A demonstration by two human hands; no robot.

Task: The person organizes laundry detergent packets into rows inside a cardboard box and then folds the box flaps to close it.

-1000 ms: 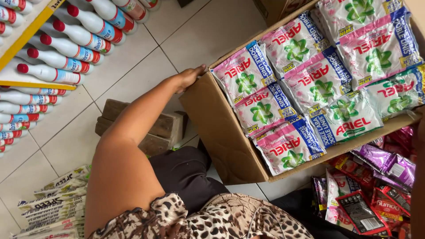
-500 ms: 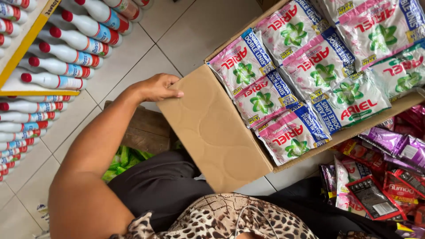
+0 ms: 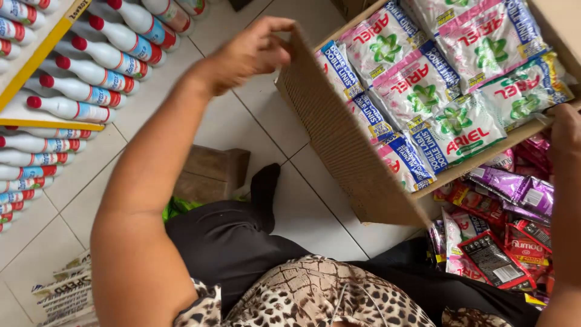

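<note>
- A seated person grips a cardboard box point(image 3: 339, 145) with both hands; it fills the upper right of the frame, tilted, its brown side wall running diagonally toward the lower centre.
- The left hand point(image 3: 251, 51), at top centre, curls its fingers over the box's upper left edge, thumb on the outer wall.
- The right hand point(image 3: 566, 136), at the right edge of the frame, rests against the box's lower right rim; how its fingers lie cannot be told, as most of it is cut off.
- Inside the box, detergent sachets point(image 3: 423, 91) in white, green, blue and pink lie flat in close, overlapping rows.
- Beneath the box, in the lower right, lies a heap of small sachets point(image 3: 502, 236) in purple, red and black.
- White bottles with red caps point(image 3: 91, 72) line a yellow-edged shelf point(image 3: 51, 42) in the upper left, with more rows just below it at the left edge.
- A low wooden block point(image 3: 212, 172) sits on the pale tile floor point(image 3: 266, 133) at centre left, just beside the person's dark-clothed leg.
- Printed white bags point(image 3: 63, 293) lie in the lower left corner.
</note>
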